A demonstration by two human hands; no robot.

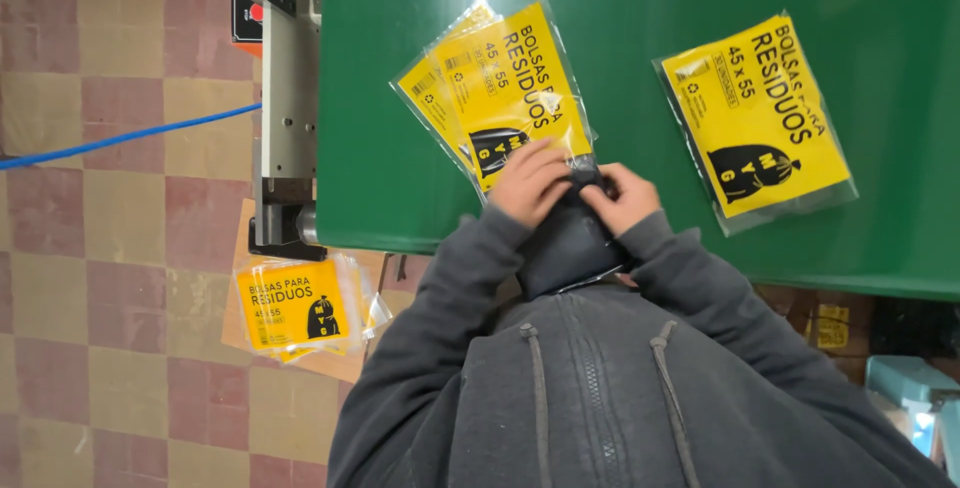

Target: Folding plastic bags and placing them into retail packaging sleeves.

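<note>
Two hands are right at the near edge of the green table (400, 98), and both are busy on the same thing. The left hand (528, 180) has its fingers curled down over the top of a dark folded bundle (568, 243), gripping it along the upper edge. The right hand (626, 198) comes in from the other side, fingers bent and pinching the same bundle, so the two hands nearly meet over it. The bundle hangs from the hands down toward the grey hooded jacket (600, 398), half off the table edge, and it looks like black plastic film, though the folds are hard to read.

Just beyond the left hand's knuckles, touching them, lies a stack of clear packets with yellow labels (500, 88), fanned slightly, one on top of another. Well off past the right hand lies a single yellow-labelled packet (755, 123), flat on the green surface and tilted.

Out to the left-hand side, past the table edge, stands a grey metal machine (288, 98) with a blue cable (130, 135) running away from it. Below that, nearer the left elbow, more yellow packets (300, 306) rest on a brown piece of cardboard over the checkered floor (100, 248).
</note>
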